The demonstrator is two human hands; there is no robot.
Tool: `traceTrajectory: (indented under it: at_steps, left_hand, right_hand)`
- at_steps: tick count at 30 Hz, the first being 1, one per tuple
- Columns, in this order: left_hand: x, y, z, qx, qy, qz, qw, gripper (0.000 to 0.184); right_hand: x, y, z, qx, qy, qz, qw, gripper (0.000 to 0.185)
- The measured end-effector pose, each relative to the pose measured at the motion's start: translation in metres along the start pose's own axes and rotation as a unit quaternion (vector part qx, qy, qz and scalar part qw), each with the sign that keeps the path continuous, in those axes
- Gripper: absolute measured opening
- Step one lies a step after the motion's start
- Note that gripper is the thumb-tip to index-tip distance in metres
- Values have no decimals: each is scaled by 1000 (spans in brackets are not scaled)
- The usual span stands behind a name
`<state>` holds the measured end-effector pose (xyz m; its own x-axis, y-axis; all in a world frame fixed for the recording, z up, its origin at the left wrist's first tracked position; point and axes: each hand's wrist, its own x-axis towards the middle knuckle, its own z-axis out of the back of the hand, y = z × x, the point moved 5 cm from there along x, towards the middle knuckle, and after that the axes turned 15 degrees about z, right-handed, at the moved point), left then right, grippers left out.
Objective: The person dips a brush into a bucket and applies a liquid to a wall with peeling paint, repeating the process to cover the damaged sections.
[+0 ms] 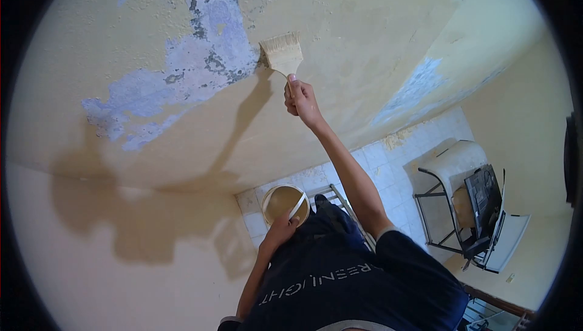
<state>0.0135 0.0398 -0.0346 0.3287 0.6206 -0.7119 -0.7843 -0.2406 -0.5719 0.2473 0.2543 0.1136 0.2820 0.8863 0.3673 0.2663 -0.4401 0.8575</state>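
Note:
My right hand (302,101) is closed around the handle of a wide paintbrush (283,54). The brush's bristles rest at or very near the wall (346,45), beside a patch of bare, peeling plaster (200,67) in pale violet and dark grey. Lower down, near my body, my left hand (283,229) is closed on the white handle of a bucket (265,204). Beige liquid shows inside the bucket. Part of the left hand's grip is hidden by its own fingers.
Beneath me is a metal ladder (340,196), with one shoe on it. A pale tiled floor (382,167) lies below. To the right stand a chair (452,161) and a dark panel (484,194) on a metal frame. A second bare patch (416,85) marks the wall.

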Motion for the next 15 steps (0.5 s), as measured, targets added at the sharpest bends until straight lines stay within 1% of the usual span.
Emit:
traceTrajectory:
  at_steps: [2, 4, 5, 6, 7, 8, 9, 10, 11, 13, 14, 15]
  left_hand:
    - [3, -3, 4, -6, 3, -38, 999, 46]
    - [11, 5, 3, -3, 1, -34, 999, 47]
    - [9, 10, 0, 4, 3, -29, 1000, 48]
    - [6, 12, -2, 5, 4, -31, 999, 48]
    - [4, 11, 0, -13, -15, -52, 998, 49]
    - [5, 8, 2, -33, -35, -73, 996, 51]
    - [6, 5, 3, -36, -37, -75, 996, 51]
    - [7, 7, 2, -25, -28, -48, 998, 50]
    - [7, 9, 1, -12, -18, -20, 1000, 49]
    - [8, 6, 0, -6, -12, -17, 1000, 50]
    - [9, 3, 0, -1, -9, -18, 1000, 50]
    - [9, -1, 3, 1, -8, -18, 1000, 50]
  right_hand:
    - [-3, -24, 8, -6, 6, 20, 1000, 52]
    - [-37, -49, 22, 7, 5, -92, 996, 50]
    - [-57, -51, 28, 7, 4, -96, 995, 50]
    - [-75, -53, 37, 5, -30, -132, 991, 49]
    - [-85, -51, 41, 4, -61, -164, 985, 48]
    - [-89, -47, 40, 1, -57, -160, 985, 48]
    - [-91, -29, 38, -63, -60, -78, 993, 45]
    - [-90, -7, 33, -126, -65, 3, 990, 42]
    - [-85, 4, 27, -126, -66, 0, 990, 42]
    - [-60, 37, 3, -108, -56, 68, 990, 34]
    - [-47, 38, -2, -108, -59, 67, 990, 34]
    - [-31, 40, -8, -101, -47, 99, 989, 31]
